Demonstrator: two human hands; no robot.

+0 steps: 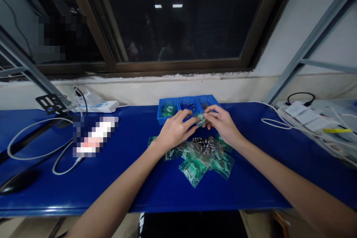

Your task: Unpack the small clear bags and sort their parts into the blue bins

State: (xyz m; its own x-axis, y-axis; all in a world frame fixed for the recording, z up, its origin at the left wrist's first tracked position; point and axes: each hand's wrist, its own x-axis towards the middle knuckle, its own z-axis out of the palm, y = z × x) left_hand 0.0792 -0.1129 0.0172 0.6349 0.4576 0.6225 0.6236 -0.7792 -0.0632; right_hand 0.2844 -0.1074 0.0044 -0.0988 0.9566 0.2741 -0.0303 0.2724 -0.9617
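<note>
Blue workbench (pixel 55 193) holds heaped green-tinted bags of components (pixel 195 167)

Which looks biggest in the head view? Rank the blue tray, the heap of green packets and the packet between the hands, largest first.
1. Heap of green plastic packets and blue tray: the heap looks larger, but it lies nearer the camera, so unsure.
2. Small held packet: smallest.

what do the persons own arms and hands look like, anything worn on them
The left hand and the right hand are bare: no gloves, and no ring or watch shows. The left forearm and the right forearm are bare too, with no sleeves in view. Below the bench edge shows a black garment with a white marking, probably the person's own.
</note>
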